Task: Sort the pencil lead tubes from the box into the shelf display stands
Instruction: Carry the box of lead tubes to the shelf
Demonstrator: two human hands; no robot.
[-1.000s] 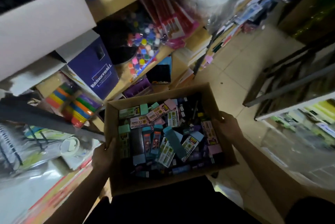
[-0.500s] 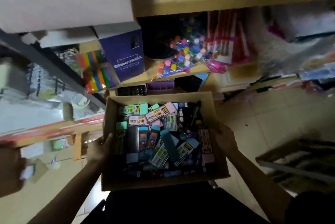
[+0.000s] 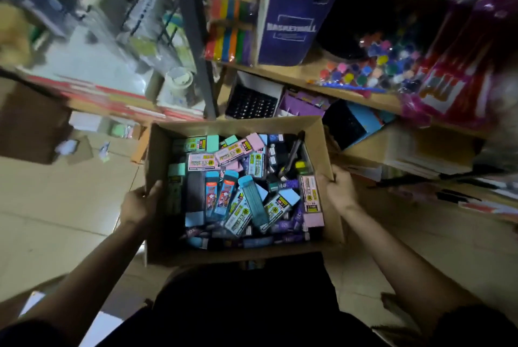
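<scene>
Open cardboard box [image 3: 238, 125], centre of the frame, held above the tiled floor [image 3: 56, 206] in front of a wooden shelf [image 3: 350, 92]. The left hand [image 3: 138, 202] clamps the left wall with the thumb hooked over the rim. The right hand [image 3: 340, 192] clamps the right wall in the same way. The hands are well apart, one on each side.

The pencil lead tubes [image 3: 253, 199] lie inside the box in a loose, crisscrossed heap. They are flat, oblong plastic cases in teal, pink, blue and purple, many with printed labels.

Each tube is probably light, rigid and smooth, hence somewhat slippery. A pinch across the two broad faces near mid-length should hold one securely. The caps may pop off if squeezed (a judgement, not something visible). The full box likely has moderate weight, and its corrugated walls can flex, so support low on opposite sides suits it.

A black gridded stand [image 3: 251, 104] and a purple stand [image 3: 302, 102] sit under the shelf just beyond the box, at upper centre. A blue carton [image 3: 291, 10] stands on the shelf.
</scene>
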